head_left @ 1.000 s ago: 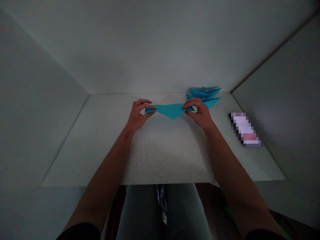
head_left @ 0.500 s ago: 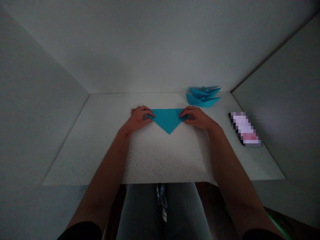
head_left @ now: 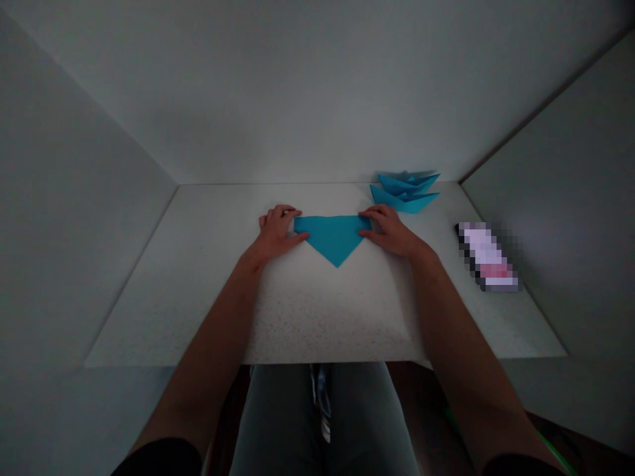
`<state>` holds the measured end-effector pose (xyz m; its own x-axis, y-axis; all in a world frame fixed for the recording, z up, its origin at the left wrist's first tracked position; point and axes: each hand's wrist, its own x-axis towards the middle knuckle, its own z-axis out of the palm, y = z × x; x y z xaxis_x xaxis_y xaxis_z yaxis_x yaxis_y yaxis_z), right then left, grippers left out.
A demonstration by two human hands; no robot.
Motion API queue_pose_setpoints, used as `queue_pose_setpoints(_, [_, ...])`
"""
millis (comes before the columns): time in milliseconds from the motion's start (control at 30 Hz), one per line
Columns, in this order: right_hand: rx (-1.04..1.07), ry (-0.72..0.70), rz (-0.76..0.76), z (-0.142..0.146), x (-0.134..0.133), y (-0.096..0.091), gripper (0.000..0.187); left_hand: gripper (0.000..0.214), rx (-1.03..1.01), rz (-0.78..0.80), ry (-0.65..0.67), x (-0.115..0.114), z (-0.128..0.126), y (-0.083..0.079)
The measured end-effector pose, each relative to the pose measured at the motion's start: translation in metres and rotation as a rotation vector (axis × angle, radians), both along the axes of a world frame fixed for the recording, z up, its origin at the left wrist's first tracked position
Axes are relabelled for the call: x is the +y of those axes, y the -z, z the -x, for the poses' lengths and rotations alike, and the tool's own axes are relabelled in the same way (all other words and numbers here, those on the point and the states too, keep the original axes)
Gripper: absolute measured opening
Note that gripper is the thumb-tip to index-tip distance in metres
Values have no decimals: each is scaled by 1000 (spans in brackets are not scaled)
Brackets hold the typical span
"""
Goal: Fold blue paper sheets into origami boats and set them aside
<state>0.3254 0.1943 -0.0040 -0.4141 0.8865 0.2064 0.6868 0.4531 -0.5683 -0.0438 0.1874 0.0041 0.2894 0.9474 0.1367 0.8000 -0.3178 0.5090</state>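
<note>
A folded sheet of blue origami paper [head_left: 333, 237] lies on the table in front of me, its long straight edge away from me and its point toward me. My left hand [head_left: 278, 230] grips its left end, thumb on the lower slanted edge and fingertips at the top corner. At the opposite end my right hand [head_left: 389, 230] has hold in the same way, thumb below and fingers on the top edge. The fingers of both hands are partly bent, with a gap between thumb and fingertips.
Two folded blue paper boats [head_left: 407, 199] stand at the back right, near the wall. On the right side lies a phone [head_left: 489, 258] with a blurred screen. The white table [head_left: 317, 317] is enclosed by walls at the back and both sides.
My fingertips have moved back from over the paper to its far corners, and the thumbs now lie on its slanted edges. The paper has hardly moved.
</note>
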Motion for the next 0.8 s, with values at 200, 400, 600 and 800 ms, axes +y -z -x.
queue_pose_setpoints(200, [-7, -2, 54, -3, -3, -1, 73, 53, 18, 68, 52, -2, 3, -7])
queue_pose_setpoints(400, [31, -51, 66, -2, -4, -8, 54, 44, -16, 93, 81, -3, 2, -10])
queue_pose_setpoints(600, [33, -46, 107, 0, -5, -12, 54, 39, -145, 180, 127, -1, 2, -8])
queue_pose_setpoints(800, [32, -37, 111, 3, -6, -14, 72, 62, -265, 235, 201, -2, 3, -12])
